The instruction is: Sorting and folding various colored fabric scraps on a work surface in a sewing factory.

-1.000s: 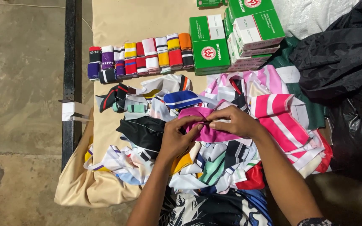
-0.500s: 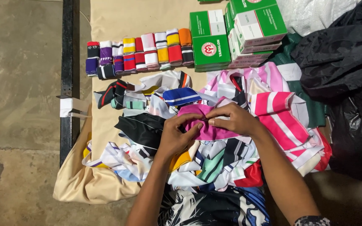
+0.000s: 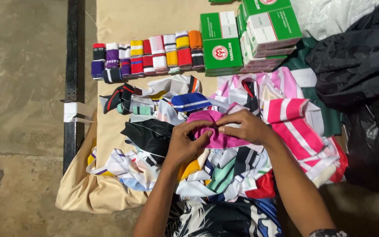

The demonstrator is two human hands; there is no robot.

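Magenta cloth (image 3: 218, 131), crosswise, between left hand (image 3: 185, 145) and right hand (image 3: 246, 127).

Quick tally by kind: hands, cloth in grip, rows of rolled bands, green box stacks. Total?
Hands: 2, left hand and right hand
Pink cloth, in both grips: 1
Rows of rolled bands: 2; single rolls are too tightly packed to count
Green box stacks: 2
Cut-off green box at the top edge: 1
Total: 8
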